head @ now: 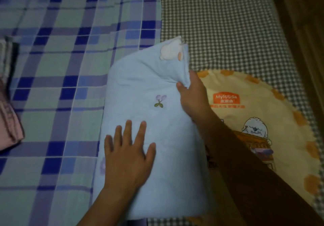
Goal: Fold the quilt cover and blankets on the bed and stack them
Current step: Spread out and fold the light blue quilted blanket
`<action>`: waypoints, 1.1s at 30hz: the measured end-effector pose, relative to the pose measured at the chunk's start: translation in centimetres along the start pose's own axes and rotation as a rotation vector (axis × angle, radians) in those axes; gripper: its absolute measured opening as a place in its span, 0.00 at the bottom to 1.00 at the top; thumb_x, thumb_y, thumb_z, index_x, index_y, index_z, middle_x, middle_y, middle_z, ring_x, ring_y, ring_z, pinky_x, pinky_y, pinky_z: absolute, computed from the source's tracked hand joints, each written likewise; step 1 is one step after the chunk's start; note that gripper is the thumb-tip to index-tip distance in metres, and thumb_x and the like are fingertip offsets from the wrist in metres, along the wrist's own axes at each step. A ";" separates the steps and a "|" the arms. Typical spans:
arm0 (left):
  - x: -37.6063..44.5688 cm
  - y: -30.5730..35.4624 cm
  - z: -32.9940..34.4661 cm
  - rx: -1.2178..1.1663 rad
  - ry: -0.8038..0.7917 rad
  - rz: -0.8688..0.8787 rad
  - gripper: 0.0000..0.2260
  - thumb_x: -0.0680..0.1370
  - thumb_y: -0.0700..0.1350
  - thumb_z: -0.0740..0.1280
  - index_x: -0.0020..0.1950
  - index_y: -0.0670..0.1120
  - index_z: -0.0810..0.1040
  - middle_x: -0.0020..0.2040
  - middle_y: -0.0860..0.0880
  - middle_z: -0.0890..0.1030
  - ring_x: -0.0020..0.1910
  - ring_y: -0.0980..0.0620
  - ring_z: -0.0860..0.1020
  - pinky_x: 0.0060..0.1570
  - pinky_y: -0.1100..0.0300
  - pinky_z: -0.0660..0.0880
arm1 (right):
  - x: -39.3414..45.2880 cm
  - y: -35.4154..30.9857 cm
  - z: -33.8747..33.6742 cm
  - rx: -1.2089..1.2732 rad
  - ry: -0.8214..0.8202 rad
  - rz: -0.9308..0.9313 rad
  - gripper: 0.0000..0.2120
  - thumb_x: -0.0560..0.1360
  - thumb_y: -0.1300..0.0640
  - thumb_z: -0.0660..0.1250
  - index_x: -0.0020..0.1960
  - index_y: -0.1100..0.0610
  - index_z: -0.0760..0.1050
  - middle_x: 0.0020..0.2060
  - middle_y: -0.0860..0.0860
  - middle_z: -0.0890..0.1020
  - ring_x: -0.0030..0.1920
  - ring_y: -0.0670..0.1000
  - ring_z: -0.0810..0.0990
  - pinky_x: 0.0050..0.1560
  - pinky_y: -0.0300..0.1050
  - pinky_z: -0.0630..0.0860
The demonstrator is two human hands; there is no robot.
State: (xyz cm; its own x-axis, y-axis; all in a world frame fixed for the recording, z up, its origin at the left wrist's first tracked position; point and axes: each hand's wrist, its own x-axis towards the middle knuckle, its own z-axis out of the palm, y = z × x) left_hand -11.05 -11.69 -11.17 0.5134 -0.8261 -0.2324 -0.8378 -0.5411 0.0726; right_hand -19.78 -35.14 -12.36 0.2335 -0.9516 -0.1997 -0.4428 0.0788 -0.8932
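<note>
A light blue blanket [150, 89] with a small purple flower print and a white patch at its far corner lies folded on the bed. My left hand [128, 154] presses flat on its near half, fingers spread. My right hand [192, 94] grips the blanket's right edge, thumb on top and fingers under the fabric, lifting that side a little. A blue and green plaid cover [61, 68] is spread over the left part of the bed.
A cream round-edged blanket [254, 103] with orange dots and a cartoon dog lies at the right, on a grey checked sheet [219, 15]. A folded pink cloth [8, 129] sits at the left edge. A brown wooden bed frame [301, 33] runs along the right.
</note>
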 end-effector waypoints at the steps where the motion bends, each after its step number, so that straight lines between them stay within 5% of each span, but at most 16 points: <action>1: 0.0 0.4 0.0 0.041 0.010 0.056 0.30 0.79 0.67 0.47 0.80 0.59 0.53 0.81 0.46 0.56 0.79 0.40 0.54 0.76 0.39 0.51 | 1.1 1.4 -0.9 -0.033 -0.014 0.023 0.17 0.79 0.59 0.64 0.68 0.55 0.71 0.58 0.49 0.78 0.56 0.48 0.76 0.57 0.40 0.70; 5: -0.3 1.7 3.3 0.077 -0.076 0.166 0.30 0.80 0.67 0.51 0.80 0.57 0.58 0.81 0.46 0.56 0.80 0.40 0.50 0.75 0.35 0.50 | 1.5 8.6 -1.3 -0.169 -0.186 0.366 0.27 0.79 0.45 0.62 0.72 0.59 0.66 0.66 0.56 0.75 0.65 0.58 0.75 0.67 0.52 0.71; 7: -0.5 1.5 5.4 0.095 -0.107 0.149 0.31 0.80 0.66 0.53 0.80 0.55 0.57 0.81 0.45 0.54 0.80 0.39 0.48 0.74 0.34 0.51 | 0.8 9.5 -0.8 -0.264 -0.213 0.360 0.31 0.80 0.42 0.60 0.75 0.60 0.61 0.70 0.60 0.71 0.69 0.62 0.71 0.70 0.56 0.68; 9: -0.6 1.1 6.5 0.099 -0.105 0.136 0.31 0.80 0.65 0.53 0.81 0.55 0.55 0.81 0.44 0.52 0.80 0.39 0.46 0.74 0.33 0.51 | 0.4 7.9 -1.0 -0.472 -0.093 0.206 0.35 0.80 0.43 0.60 0.79 0.59 0.54 0.73 0.61 0.65 0.72 0.63 0.66 0.71 0.58 0.65; 12: -0.4 0.7 6.8 0.077 -0.079 0.146 0.31 0.81 0.65 0.53 0.81 0.55 0.53 0.82 0.45 0.50 0.80 0.40 0.45 0.74 0.34 0.51 | -1.3 4.1 -0.8 -0.686 0.241 -0.296 0.33 0.79 0.46 0.61 0.79 0.57 0.56 0.76 0.59 0.61 0.75 0.60 0.60 0.75 0.57 0.61; 14: -0.5 0.6 6.5 0.056 -0.062 0.148 0.30 0.81 0.64 0.52 0.81 0.55 0.54 0.82 0.45 0.50 0.80 0.40 0.46 0.74 0.34 0.51 | -2.4 3.8 0.7 -0.724 0.137 -0.583 0.30 0.81 0.45 0.58 0.79 0.55 0.58 0.77 0.59 0.60 0.77 0.60 0.57 0.76 0.59 0.56; 16: -0.9 0.3 6.0 0.010 -0.029 0.146 0.28 0.82 0.62 0.53 0.81 0.55 0.55 0.82 0.45 0.51 0.81 0.42 0.46 0.75 0.35 0.51 | -0.9 6.3 2.0 -0.855 -0.037 -0.670 0.29 0.82 0.42 0.53 0.79 0.54 0.59 0.78 0.57 0.59 0.78 0.61 0.55 0.75 0.62 0.55; 21: -3.4 -2.7 4.4 -0.272 0.063 -0.173 0.29 0.81 0.59 0.58 0.81 0.57 0.55 0.81 0.44 0.53 0.80 0.42 0.53 0.75 0.42 0.58 | 2.8 10.5 2.6 -0.821 -0.048 -0.405 0.31 0.81 0.40 0.54 0.79 0.54 0.58 0.78 0.58 0.59 0.77 0.63 0.56 0.76 0.60 0.54; 25: -4.9 -8.1 4.2 -0.948 -0.198 -0.576 0.37 0.71 0.68 0.69 0.76 0.63 0.59 0.72 0.53 0.72 0.67 0.51 0.74 0.63 0.51 0.72 | -1.0 9.5 0.1 -0.308 0.027 0.155 0.46 0.73 0.38 0.69 0.80 0.58 0.52 0.78 0.60 0.58 0.77 0.61 0.57 0.76 0.56 0.54; 28: -4.3 -10.4 3.1 -1.215 -0.435 -0.606 0.37 0.62 0.68 0.77 0.68 0.58 0.74 0.60 0.52 0.83 0.56 0.50 0.83 0.56 0.48 0.79 | -4.1 10.4 -1.3 -0.060 -0.098 0.408 0.56 0.58 0.22 0.69 0.76 0.53 0.64 0.69 0.56 0.73 0.68 0.59 0.73 0.69 0.58 0.69; 31: -1.8 -13.5 -0.5 -1.224 -0.513 -0.532 0.29 0.65 0.57 0.80 0.62 0.49 0.80 0.53 0.48 0.86 0.52 0.45 0.84 0.49 0.50 0.81 | -5.6 7.9 -1.4 0.205 -0.183 0.500 0.41 0.65 0.31 0.73 0.70 0.52 0.70 0.61 0.51 0.80 0.57 0.54 0.81 0.56 0.52 0.78; 33: 0.4 -17.8 -4.0 -1.219 -0.510 -0.461 0.32 0.60 0.59 0.82 0.60 0.47 0.81 0.51 0.46 0.86 0.49 0.43 0.85 0.44 0.52 0.81 | -7.1 5.7 -0.4 0.467 -0.333 0.672 0.24 0.75 0.44 0.70 0.67 0.56 0.75 0.57 0.56 0.83 0.55 0.59 0.83 0.52 0.53 0.80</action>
State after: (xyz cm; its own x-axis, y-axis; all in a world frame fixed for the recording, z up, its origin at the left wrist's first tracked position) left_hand 4.83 -3.00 -8.72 0.3507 -0.5336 -0.7696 0.2079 -0.7569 0.6196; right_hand -24.32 -28.09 -15.92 0.3231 -0.5303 -0.7838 -0.1956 0.7729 -0.6036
